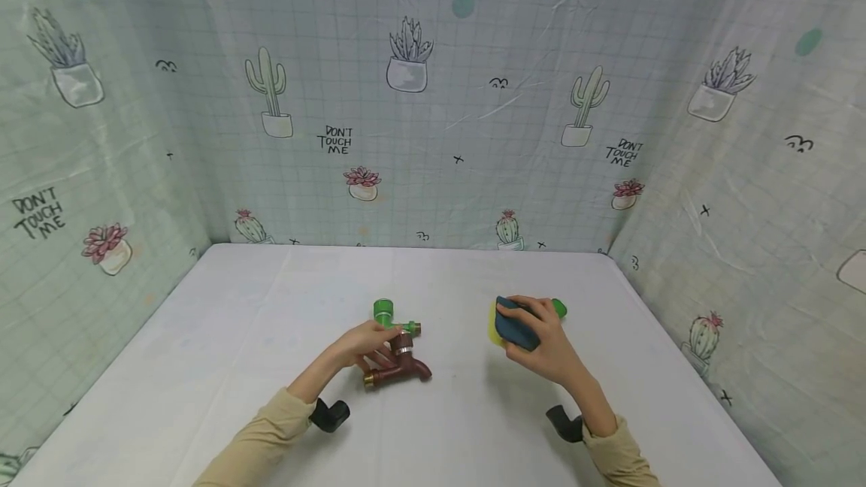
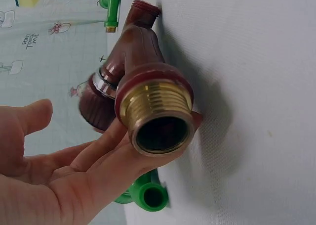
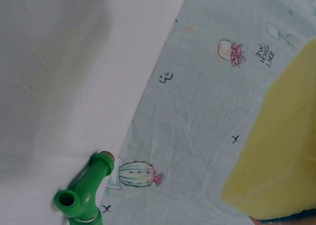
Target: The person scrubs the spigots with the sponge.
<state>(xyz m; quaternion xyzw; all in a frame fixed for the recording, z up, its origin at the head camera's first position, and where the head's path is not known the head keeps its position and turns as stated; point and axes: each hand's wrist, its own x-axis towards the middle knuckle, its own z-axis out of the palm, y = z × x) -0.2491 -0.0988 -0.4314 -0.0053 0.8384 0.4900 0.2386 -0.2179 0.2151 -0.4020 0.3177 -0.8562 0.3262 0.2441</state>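
A pale backdrop (image 1: pixel 440 126) printed with cacti, potted plants and "DON'T TOUCH ME" lettering rises at the far edge and both sides of a white-covered counter (image 1: pixel 257 314). Left of the middle, the person's left grip (image 1: pixel 365 346) is spread: fingers reach along the far side of a brown water tap (image 1: pixel 399 372) and touch it, while the left wrist view shows the thumb apart from it. The tap's brass threaded inlet points left, its spout right, its dark handle upward above a silvery collar. Just beyond stands a green tap (image 1: pixel 383 312) with a brass end to the right. To the right, the right grip (image 1: pixel 549 346) pinches a blue-and-yellow sponge (image 1: pixel 517 328), held above the counter; another green tap (image 3: pixel 89 190) lies beyond it, mostly hidden in the head view. Beige sleeves (image 1: pixel 260 434) cover both forearms.
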